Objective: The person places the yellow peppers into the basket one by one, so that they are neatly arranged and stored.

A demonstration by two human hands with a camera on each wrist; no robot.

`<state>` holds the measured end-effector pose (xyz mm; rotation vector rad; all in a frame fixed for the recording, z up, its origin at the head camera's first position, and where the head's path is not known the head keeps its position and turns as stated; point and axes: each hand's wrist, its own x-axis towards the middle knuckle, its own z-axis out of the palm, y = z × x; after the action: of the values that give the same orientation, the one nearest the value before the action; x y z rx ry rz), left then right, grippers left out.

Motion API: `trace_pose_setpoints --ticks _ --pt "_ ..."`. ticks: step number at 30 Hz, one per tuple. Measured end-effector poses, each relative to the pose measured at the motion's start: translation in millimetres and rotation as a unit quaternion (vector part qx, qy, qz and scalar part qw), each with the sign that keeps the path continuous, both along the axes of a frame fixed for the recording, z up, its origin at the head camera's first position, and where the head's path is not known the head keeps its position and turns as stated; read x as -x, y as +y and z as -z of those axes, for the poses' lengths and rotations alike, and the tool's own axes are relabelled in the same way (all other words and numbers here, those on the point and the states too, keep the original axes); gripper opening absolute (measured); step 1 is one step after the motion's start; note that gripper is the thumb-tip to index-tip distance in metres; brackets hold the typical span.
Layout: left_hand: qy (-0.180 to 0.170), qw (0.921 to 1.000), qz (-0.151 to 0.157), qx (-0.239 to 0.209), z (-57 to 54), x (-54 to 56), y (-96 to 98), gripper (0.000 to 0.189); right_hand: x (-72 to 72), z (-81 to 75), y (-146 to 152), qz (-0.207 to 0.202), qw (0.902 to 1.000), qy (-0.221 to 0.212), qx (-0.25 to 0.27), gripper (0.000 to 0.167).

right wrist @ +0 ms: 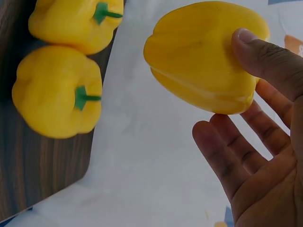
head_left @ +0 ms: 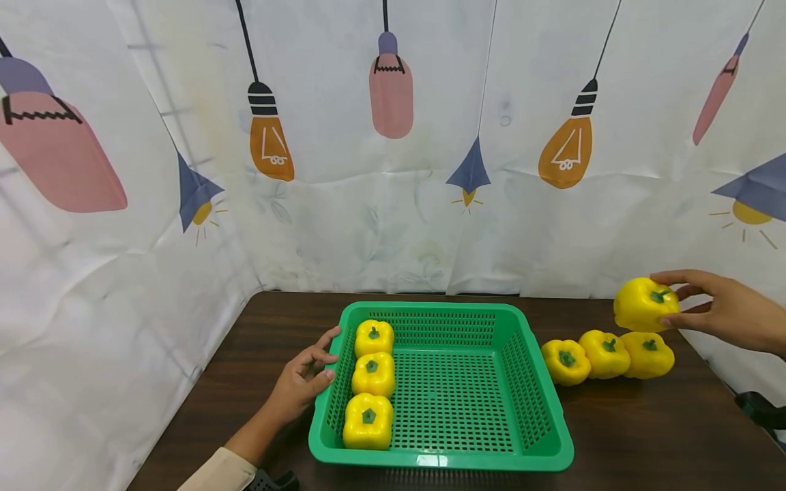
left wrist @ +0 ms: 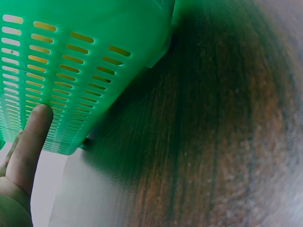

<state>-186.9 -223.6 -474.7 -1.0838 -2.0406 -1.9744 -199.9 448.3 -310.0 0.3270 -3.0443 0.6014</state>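
Observation:
My right hand (head_left: 727,310) holds a yellow bell pepper (head_left: 641,304) between thumb and fingers, raised above a row of three more peppers (head_left: 566,362) on the table's right side. In the right wrist view, the held pepper (right wrist: 203,56) lies sideways, the thumb against its near face. At the left side of a green perforated basket (head_left: 442,461), my left hand (head_left: 301,380) rests its fingers along the rim. A straight finger (left wrist: 32,146) touches the slotted wall in the left wrist view. Three yellow peppers (head_left: 373,375) stand stem up in a column along the basket's left inner wall.
The dark wood-grain table (head_left: 663,436) extends around the basket, its right edge just past the row of peppers. Behind it hangs a white curtain (head_left: 344,225) printed with lamps. A black strap-like object (head_left: 761,409) shows at the right edge.

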Motion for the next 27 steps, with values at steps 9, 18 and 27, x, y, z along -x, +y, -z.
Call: trace_pose_setpoints --ticks 9,18,27 --pt "-0.02 0.9997 -0.006 0.01 2.7 0.5 -2.4 0.019 2.4 -2.3 -23.0 -0.017 0.9999 -0.005 0.0 0.078" --pt "-0.02 0.9998 -0.001 0.001 3.3 0.4 -2.1 0.019 3.9 -6.1 -44.9 -0.037 0.9987 -0.01 0.032 0.077" --pt "-0.019 0.9998 -0.005 0.006 2.9 0.2 -1.7 0.02 8.5 -8.7 -62.5 -0.057 0.9975 -0.006 0.041 0.072"
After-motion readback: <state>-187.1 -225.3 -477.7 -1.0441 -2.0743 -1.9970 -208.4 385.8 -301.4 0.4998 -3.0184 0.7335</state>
